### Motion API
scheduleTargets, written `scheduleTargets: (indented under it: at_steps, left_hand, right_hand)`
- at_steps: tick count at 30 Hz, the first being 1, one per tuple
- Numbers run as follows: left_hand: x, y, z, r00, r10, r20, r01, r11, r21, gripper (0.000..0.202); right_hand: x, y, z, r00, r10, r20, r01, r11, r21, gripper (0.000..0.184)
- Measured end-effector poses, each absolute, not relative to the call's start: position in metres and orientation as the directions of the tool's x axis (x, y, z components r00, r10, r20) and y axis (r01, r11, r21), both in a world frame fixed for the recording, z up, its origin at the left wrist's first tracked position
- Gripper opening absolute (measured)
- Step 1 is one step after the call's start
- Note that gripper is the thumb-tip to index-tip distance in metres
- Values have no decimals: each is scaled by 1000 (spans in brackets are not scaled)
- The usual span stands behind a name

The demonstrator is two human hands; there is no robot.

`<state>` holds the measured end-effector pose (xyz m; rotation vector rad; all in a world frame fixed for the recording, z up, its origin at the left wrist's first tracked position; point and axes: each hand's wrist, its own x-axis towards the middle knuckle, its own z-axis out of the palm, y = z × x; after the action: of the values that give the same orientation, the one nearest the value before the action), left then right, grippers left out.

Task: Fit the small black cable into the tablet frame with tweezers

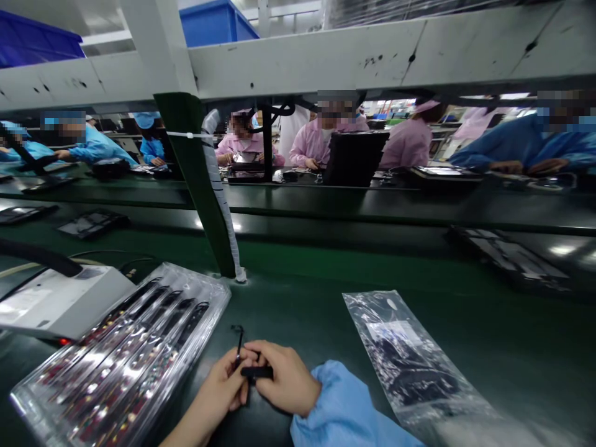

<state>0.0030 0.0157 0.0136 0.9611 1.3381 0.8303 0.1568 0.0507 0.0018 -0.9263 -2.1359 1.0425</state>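
Note:
My left hand (227, 380) and my right hand (286, 375) meet low in the middle of the view, above the green bench. A thin black strip (240, 344), perhaps a cable, rises from my left fingers and ends in a small bent tip. A short black bar (257, 372) lies between the hands, with my right fingers closed around it and its left end against my left hand. Whether the strip and bar are one piece is hidden. Left of the hands is a clear plastic tray (212, 313) with rows of black parts with reddish, shiny ends.
A clear bag (400, 360) of black parts lies right. A white box (69, 301) with a red light stands left. A green post (200, 186) rises behind the tray. Flat dark devices (516, 254) sit on the line beyond; several co-workers sit across it.

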Motion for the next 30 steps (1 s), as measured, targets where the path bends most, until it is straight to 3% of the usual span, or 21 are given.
scheduleTargets:
  at_steps: [30]
  left_hand:
    - [3,12,12,76,927,-368,61,364,929,63]
  right_hand:
    - [157,48,2,-617,773,147,320,417,-851,51]
